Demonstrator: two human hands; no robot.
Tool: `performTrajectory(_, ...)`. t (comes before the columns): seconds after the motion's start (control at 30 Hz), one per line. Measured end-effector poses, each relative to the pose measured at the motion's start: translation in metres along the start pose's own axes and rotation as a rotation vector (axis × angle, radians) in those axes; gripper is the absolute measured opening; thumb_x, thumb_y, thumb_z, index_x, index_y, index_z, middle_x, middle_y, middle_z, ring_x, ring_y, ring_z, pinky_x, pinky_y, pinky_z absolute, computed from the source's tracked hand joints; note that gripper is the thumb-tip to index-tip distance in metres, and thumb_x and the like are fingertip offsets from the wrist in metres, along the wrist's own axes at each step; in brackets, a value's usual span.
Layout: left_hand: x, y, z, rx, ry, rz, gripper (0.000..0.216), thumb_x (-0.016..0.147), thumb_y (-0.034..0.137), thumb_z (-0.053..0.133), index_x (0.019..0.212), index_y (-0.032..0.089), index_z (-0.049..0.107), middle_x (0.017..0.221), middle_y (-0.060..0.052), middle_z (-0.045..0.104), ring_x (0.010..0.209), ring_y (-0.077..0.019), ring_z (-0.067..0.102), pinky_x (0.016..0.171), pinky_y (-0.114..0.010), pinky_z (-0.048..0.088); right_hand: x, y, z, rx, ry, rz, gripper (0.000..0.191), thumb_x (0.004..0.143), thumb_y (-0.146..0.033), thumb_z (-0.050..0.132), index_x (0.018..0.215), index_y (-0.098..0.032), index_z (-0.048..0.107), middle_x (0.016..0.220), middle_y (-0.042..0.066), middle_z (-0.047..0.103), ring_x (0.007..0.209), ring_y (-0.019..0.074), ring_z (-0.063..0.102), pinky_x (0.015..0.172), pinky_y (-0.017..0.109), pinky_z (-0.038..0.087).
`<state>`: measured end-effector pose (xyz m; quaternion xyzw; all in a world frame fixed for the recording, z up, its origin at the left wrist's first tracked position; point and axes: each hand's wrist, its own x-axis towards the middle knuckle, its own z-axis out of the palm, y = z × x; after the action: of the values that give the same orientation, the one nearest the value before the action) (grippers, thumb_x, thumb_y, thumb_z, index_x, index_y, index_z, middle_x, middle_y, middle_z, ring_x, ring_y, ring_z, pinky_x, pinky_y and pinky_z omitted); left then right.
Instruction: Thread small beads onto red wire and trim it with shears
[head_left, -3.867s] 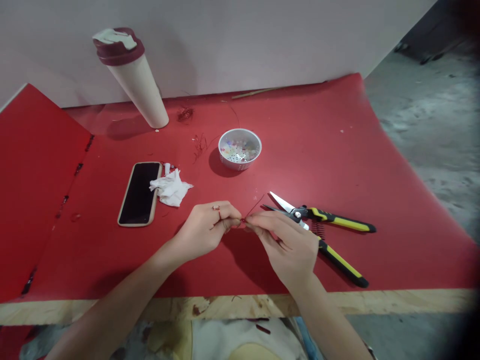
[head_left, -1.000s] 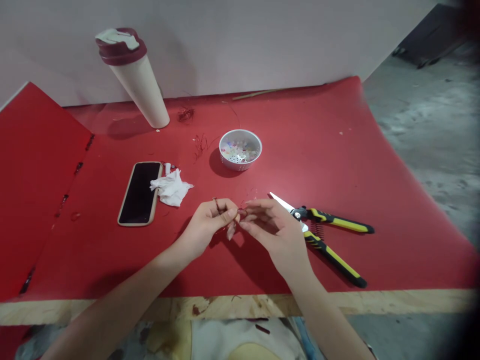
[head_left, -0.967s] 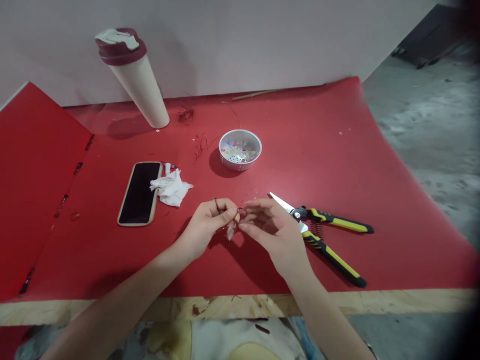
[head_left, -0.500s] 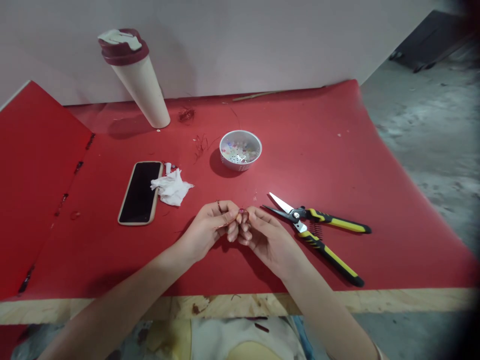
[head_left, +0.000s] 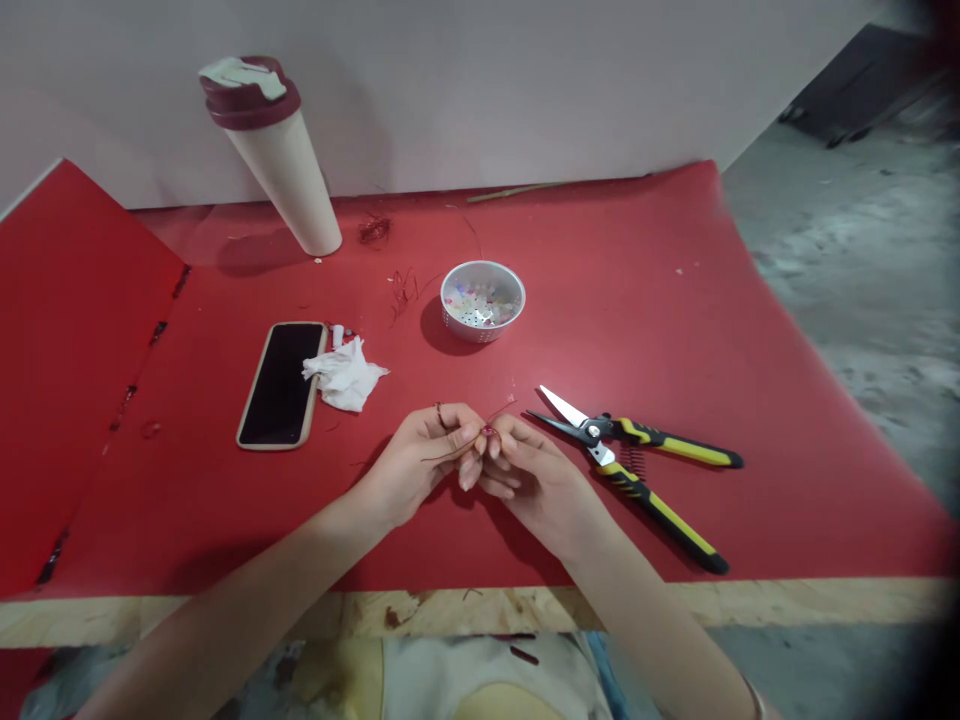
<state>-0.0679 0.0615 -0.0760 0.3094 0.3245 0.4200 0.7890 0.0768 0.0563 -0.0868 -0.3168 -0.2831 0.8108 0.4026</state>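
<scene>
Just above the table's front edge, my left hand and my right hand meet fingertip to fingertip. Pinched between them is a small shiny pink-red bead. A thin reddish wire trails leftward across my left fingers, and another strand sticks up past the bead to the right. Both hands are closed, thumbs against index fingers, and the exact grip point is partly hidden. A dark ring of wire circles a left finger. Right of my right hand lie open pruning shears with yellow-black handles.
A perforated white bowl holds small colourful beads. On the left are a phone, a crumpled tissue and a tall lidded cup. Wire tangles lie near the back wall. The red tabletop ends at a wooden edge.
The bead has turned slightly in my fingertips. A wire strand now stands out up and to the right, and my right fingers have shifted a little.
</scene>
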Motion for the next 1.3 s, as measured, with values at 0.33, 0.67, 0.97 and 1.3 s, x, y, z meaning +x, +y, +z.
performTrajectory(0.33, -0.002, 0.011, -0.002, 0.351, -0.044, 0.108, 0.026, 0.077, 0.036, 0.062, 0.067, 0.013, 0.055, 0.057, 0.003, 0.051, 0.047, -0.0065, 0.050, 0.050, -0.021, 0.037, -0.013, -0.009, 0.007, -0.664, 0.101, -0.384, 0.019, 0.085, -0.031, 0.052, 0.071, -0.019, 0.051, 0.057, -0.004, 0.047, 0.048, 0.0084, 0.041, 0.045, 0.022, 0.035)
performTrajectory(0.67, -0.005, 0.007, -0.002, 0.353, -0.055, 0.143, 0.021, 0.082, 0.030, 0.057, 0.070, 0.013, 0.056, 0.061, 0.003, 0.050, 0.050, -0.0059, 0.051, 0.052, -0.020, 0.038, -0.017, -0.002, 0.008, -1.071, 0.407, -0.848, 0.011, 0.077, -0.013, 0.063, 0.081, -0.023, 0.063, 0.072, 0.000, 0.068, 0.064, 0.0141, 0.063, 0.059, 0.026, 0.051)
performTrajectory(0.97, -0.007, 0.009, 0.004, 0.345, -0.045, 0.150, 0.021, 0.082, 0.030, 0.057, 0.070, 0.013, 0.056, 0.062, 0.002, 0.050, 0.050, -0.0062, 0.050, 0.051, -0.020, 0.039, -0.021, -0.002, 0.008, -1.033, 0.435, -0.852, 0.013, 0.075, -0.011, 0.065, 0.079, -0.023, 0.066, 0.071, -0.002, 0.070, 0.062, 0.0125, 0.064, 0.056, 0.023, 0.052)
performTrajectory(1.3, -0.011, 0.009, 0.008, 0.326, -0.064, 0.175, 0.019, 0.083, 0.027, 0.056, 0.070, 0.013, 0.057, 0.060, 0.003, 0.049, 0.050, -0.0054, 0.049, 0.050, -0.018, 0.038, -0.021, 0.005, 0.010, -0.949, 0.426, -0.936, 0.023, 0.075, -0.004, 0.063, 0.085, -0.025, 0.066, 0.073, -0.002, 0.068, 0.066, 0.0130, 0.063, 0.057, 0.024, 0.050)
